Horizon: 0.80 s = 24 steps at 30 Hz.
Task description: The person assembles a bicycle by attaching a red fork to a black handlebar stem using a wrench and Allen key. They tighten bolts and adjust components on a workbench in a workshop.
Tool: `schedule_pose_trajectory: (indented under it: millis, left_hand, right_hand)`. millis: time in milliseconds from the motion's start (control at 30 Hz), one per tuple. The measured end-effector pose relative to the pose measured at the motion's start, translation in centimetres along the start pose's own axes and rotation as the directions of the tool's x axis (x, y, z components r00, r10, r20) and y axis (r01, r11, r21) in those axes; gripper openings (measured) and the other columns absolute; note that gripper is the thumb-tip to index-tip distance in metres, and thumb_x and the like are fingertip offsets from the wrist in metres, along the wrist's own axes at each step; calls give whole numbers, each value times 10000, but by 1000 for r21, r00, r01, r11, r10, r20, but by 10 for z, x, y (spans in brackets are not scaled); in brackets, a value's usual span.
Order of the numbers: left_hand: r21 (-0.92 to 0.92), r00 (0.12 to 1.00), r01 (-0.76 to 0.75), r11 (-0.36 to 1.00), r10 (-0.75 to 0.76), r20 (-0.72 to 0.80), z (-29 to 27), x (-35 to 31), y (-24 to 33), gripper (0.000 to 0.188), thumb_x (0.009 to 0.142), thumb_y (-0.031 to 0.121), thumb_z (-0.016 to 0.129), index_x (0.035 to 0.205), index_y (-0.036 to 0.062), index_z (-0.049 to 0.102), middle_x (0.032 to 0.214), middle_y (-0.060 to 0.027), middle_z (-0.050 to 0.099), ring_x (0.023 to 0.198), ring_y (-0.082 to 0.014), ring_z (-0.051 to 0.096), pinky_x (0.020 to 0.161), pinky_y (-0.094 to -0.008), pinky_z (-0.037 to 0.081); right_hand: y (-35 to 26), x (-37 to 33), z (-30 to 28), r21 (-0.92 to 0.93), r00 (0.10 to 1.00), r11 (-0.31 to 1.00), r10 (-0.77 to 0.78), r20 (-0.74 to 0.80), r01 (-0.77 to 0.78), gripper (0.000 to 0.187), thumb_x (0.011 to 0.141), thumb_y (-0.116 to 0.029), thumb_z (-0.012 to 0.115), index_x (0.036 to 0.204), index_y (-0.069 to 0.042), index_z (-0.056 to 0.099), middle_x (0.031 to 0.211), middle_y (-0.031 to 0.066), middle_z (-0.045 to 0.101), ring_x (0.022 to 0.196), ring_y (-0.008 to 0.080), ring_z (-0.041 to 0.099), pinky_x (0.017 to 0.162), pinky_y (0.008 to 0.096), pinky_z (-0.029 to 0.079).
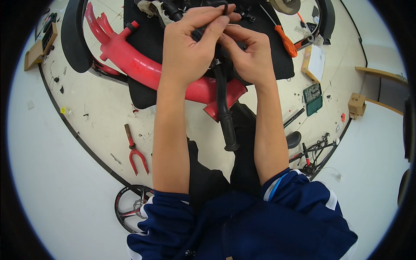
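Note:
My left hand (190,50) and my right hand (249,52) meet above a black chair seat, their fingertips pinched together. Between them a thin black bent piece (225,8) shows; its lower end is hidden by my fingers. Below the hands a black handlebar (222,93) with a ribbed rubber grip (229,132) points toward me. It lies across a red bicycle frame (138,60), which rests on the chair seat (281,65). Other black parts under my fingers are partly covered. To the right of my right hand lies an orange-handled screwdriver (285,41).
Armrests (74,39) flank the seat. On the floor are a red fork (134,149), a wheel (125,208), a green case (313,99), a saddle (293,139), a black bicycle part pile (314,151), a white box (314,63) and a cardboard box (356,104).

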<state>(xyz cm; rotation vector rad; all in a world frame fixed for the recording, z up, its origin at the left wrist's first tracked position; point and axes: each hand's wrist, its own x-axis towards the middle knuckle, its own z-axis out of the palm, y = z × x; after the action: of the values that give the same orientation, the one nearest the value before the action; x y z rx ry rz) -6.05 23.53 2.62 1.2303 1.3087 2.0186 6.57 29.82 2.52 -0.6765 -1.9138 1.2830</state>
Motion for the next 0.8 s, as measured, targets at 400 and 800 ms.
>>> schedule_pose_trajectory:
  millis: [400, 800]
  left_hand:
    - [75, 996, -88, 993, 89, -7, -5, -1, -11, 242, 846, -20, 737, 1087, -30, 716, 961, -89, 723, 881, -137, 682, 809, -264, 547]
    - [97, 999, 17, 995, -22, 49, -12, 1, 6, 243, 836, -28, 740, 1078, -33, 714, 987, -107, 736, 885, -150, 703, 826, -259, 556]
  right_hand:
    - [6, 1, -5, 20, 995, 999, -40, -89, 42, 207, 783, -69, 802, 959, 22, 744, 778, 53, 737, 734, 99, 681, 701, 238, 525]
    - [2, 2, -4, 204, 999, 979, -13, -35, 20, 181, 828, -42, 761, 989, 39, 742, 863, 75, 750, 776, 121, 696, 749, 251, 542]
